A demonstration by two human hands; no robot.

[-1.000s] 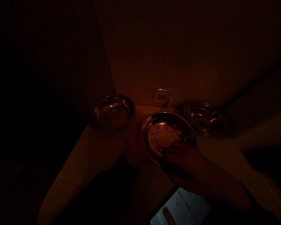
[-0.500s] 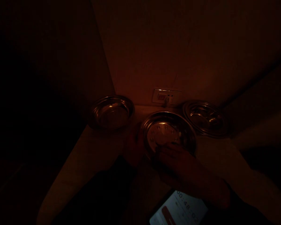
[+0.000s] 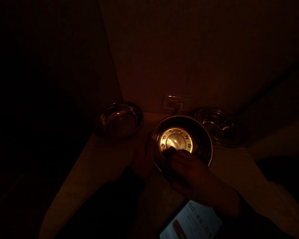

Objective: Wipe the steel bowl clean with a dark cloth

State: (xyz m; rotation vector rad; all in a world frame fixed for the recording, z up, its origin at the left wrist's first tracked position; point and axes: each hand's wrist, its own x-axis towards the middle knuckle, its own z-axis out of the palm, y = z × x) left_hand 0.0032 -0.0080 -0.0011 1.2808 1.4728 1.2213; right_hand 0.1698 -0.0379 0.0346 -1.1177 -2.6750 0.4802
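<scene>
A round shiny metal bowl [image 3: 201, 132] is in front of me, its patterned bottom catching bright light. At its left side my left hand [image 3: 143, 159] grips the rim, with the fingers mostly lost in the dark. Over the near part of the bowl, my right hand [image 3: 185, 171] reaches in with fingers curled down towards the bottom. Something dark may be under those fingertips, but it is too dim to make out. Below my right wrist lies a phone [image 3: 191, 222] with a lit timer screen.
The room is very dark. A second metal bowl [image 3: 121, 124] stands at the table's back left. At the back right are stacked metal plates with compartments [image 3: 221, 129]. A wall socket [image 3: 176, 102] with a switch sits behind the wooden table [image 3: 89, 166].
The bowl has tipped and shifted slightly right, and its bottom now shines brighter. My right hand has moved only a little. The surroundings look dimmer.
</scene>
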